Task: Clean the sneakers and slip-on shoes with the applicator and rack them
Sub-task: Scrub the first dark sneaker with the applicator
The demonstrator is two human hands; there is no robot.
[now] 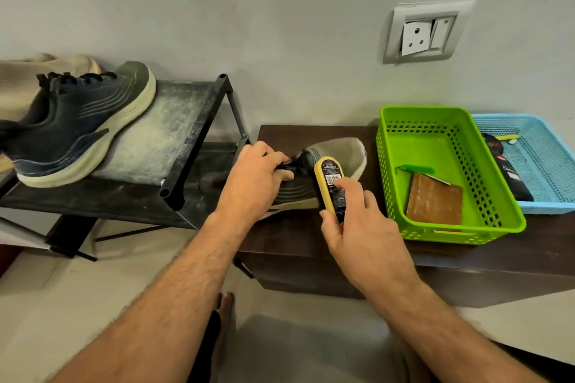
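A dark blue sneaker with a cream sole (336, 152) lies on the dark wooden table (298, 236), toe pointing away. My left hand (253, 179) grips it at the laces. In my right hand (357, 221) is a yellow applicator bottle (330, 183) with a black label, its sponge tip pressed against the sneaker's upper. The matching sneaker (77, 127) rests tilted on the top shelf of the black metal shoe rack (199, 130) at the left. Beige slip-on shoes (18, 84) lie behind it, mostly hidden.
A green plastic basket (504, 193) holding a brown block stands right of the sneaker on the table. A blue basket (553, 165) with dark items sits beyond it. A wall socket (426, 33) is above. Pale floor lies below.
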